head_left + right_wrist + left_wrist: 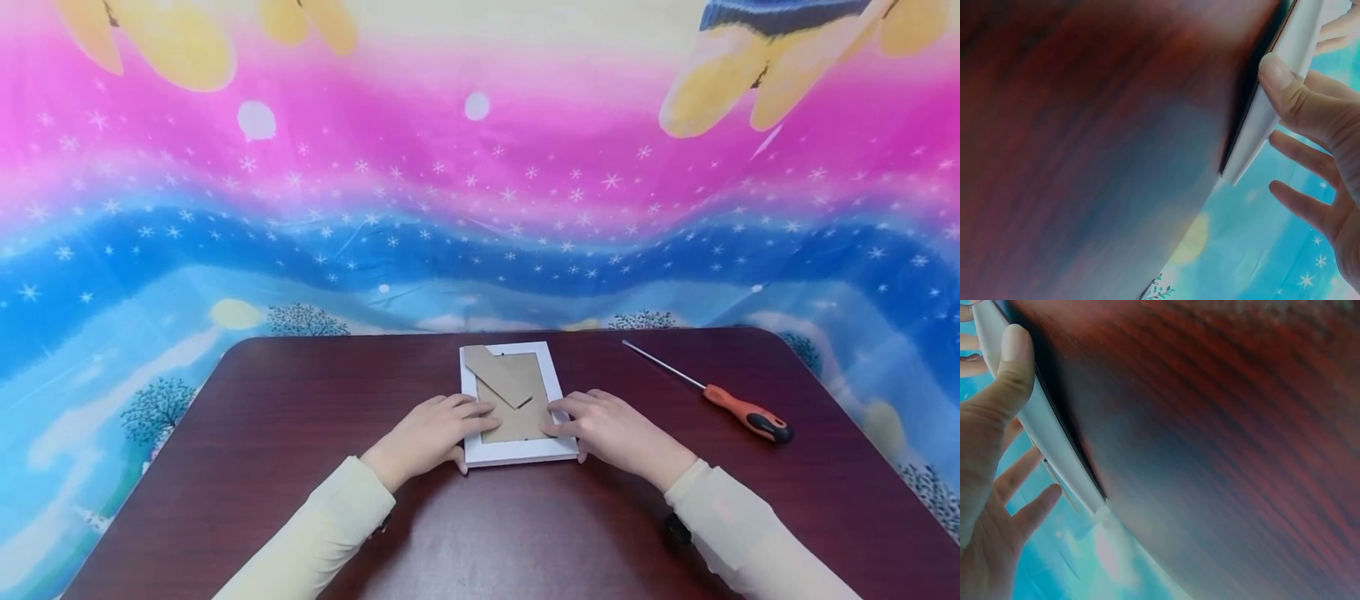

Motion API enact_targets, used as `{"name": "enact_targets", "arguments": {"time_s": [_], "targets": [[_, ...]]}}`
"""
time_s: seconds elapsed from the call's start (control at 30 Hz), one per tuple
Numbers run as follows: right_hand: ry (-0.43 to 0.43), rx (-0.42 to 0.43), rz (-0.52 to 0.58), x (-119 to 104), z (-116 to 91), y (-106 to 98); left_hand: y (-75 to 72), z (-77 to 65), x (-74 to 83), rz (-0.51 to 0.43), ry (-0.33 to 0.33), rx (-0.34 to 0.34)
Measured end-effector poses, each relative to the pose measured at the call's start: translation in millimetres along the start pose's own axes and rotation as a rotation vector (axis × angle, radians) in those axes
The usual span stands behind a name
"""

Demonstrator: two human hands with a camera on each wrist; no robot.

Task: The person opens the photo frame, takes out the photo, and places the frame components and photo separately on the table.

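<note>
A white picture frame (pixel 517 453) lies back side up near the middle of the table, its brown backing board (pixel 525 427) showing. A brown stand leg (pixel 495 375) slants across that board from the upper left corner. My left hand (pixel 431 429) grips the left side, thumb on the outer edge and fingers over the back. The opposite side is gripped by my right hand (pixel 618 429) in the same way. Both wrist views show a thumb against the white side wall (pixel 1063 444) of the frame; the frame's front is hidden.
To the right, a screwdriver (pixel 738 408) with an orange and black handle lies on the dark red-brown table (pixel 322 375), tip pointing to the far edge. Behind the table hangs a colourful cloth (pixel 450 208) with snowflakes.
</note>
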State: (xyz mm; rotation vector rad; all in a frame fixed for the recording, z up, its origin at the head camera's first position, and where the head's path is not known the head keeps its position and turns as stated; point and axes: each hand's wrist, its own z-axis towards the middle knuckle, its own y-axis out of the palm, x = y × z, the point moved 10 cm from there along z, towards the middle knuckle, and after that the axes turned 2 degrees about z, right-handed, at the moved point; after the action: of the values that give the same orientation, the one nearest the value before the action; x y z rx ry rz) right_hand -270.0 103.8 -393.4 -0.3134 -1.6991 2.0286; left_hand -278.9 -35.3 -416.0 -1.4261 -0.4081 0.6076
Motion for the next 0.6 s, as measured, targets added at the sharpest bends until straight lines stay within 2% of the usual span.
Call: {"name": "enact_targets", "arguments": {"time_s": [0.2, 0.4, 0.6], "targets": [[0.003, 0.047, 0.071, -3.1, -8.0, -6.4, -3.1, -9.1, 1.9, -0.029, 0.005, 0.01], [-0.02, 0.141, 0.115, -8.6, -20.2, -19.9, -11.9, -21.7, 4.0, -0.103, 0.0, 0.028], [-0.03, 0.23, 0.11, -10.8, -28.2, -28.3, -21.7, -30.9, 2.1, -0.187, -0.006, 0.107]]}}
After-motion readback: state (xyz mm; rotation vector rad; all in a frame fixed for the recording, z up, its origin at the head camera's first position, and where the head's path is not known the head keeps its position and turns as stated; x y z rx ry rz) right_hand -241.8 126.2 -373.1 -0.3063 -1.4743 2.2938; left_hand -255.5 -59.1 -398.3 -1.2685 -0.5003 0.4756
